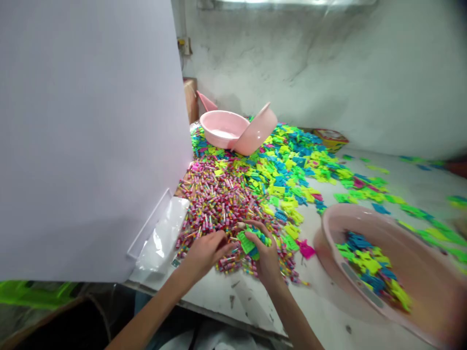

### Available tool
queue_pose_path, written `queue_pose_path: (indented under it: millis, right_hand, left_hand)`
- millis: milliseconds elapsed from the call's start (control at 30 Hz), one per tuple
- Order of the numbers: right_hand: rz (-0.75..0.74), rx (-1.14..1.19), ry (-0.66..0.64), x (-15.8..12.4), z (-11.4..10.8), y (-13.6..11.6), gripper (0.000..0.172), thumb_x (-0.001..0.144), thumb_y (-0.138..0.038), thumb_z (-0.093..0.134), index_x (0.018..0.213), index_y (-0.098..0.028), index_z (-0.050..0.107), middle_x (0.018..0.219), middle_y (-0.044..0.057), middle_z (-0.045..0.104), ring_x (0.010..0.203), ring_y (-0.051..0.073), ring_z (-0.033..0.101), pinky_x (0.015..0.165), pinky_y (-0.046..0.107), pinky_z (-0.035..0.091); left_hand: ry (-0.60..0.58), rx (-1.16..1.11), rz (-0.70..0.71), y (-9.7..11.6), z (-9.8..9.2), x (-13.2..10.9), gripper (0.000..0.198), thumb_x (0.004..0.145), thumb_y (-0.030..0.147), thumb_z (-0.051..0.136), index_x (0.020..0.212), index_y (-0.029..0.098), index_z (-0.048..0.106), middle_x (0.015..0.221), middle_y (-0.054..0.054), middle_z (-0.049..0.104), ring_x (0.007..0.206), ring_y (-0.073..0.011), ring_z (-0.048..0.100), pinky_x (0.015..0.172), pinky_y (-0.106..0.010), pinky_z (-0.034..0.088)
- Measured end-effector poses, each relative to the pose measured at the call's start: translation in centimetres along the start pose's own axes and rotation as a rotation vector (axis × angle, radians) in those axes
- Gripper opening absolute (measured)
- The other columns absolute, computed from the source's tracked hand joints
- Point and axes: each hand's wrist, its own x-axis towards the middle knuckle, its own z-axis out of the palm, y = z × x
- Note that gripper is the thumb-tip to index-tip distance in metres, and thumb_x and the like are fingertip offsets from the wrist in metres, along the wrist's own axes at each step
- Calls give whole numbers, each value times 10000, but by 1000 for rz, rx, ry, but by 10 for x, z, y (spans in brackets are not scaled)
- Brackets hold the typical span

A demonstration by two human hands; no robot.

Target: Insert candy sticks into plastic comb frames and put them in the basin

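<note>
My right hand (265, 255) is closed around a small stack of green and blue flat plastic pieces (251, 240), held just above the table. My left hand (206, 250) reaches into the near edge of a heap of small pink, red and yellow tube-shaped pieces (222, 199), its fingers curled among them; what they pinch is hidden. The two hands almost touch. Beyond the tubes lies a wide spread of yellow, green and blue flat plastic pieces (292, 165).
A pink basin (419, 272) at the near right holds several coloured flat pieces. Two more pink basins (237, 129) stand at the back, one tipped on edge. A large white panel (87, 136) fills the left, with clear plastic bags (162, 240) at its foot.
</note>
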Motion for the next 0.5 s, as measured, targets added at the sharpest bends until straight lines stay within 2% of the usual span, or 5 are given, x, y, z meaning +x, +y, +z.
queue_pose_path:
  millis: [67,133,233,400,500]
  right_hand:
    - [-53,-82,42,13,-19,-3,236,699,-347,727,911,-241,730,872,20,715,882,247,665,756,347,520]
    - [-100,-263,68,30,-40,-9,218,710,-373,689,881,-246,735,899,16,718,950,249,653,822,355,501]
    - [-113,-506,67,61,-69,-19,217,689,-387,667,824,-232,738,905,20,724,961,256,645,865,365,472]
    - [-32,-709,112,111,-96,-28,141,671,-319,736,697,-187,695,705,39,681,752,252,642,718,351,479]
    - [-25,-768,113,130,-92,-29,171,809,-330,715,833,-164,679,807,46,681,773,204,640,729,341,509]
  left_hand:
    - [82,84,-50,-23,-5,7,299,1017,356,350,949,223,609,919,-35,685,836,-167,654,759,-255,481]
    - [160,149,-118,-48,-7,13,273,1000,309,355,1097,190,581,1058,-105,660,964,-227,635,819,-320,482]
    - [202,218,-173,-74,-1,13,238,937,300,462,1091,164,581,997,-121,658,925,-264,625,780,-346,487]
    - [268,252,-189,-77,13,5,179,935,266,438,974,192,597,962,-90,645,931,-250,608,834,-341,480]
    - [320,249,-160,-72,9,3,207,946,274,422,1000,186,601,1004,-103,631,978,-266,588,895,-367,463]
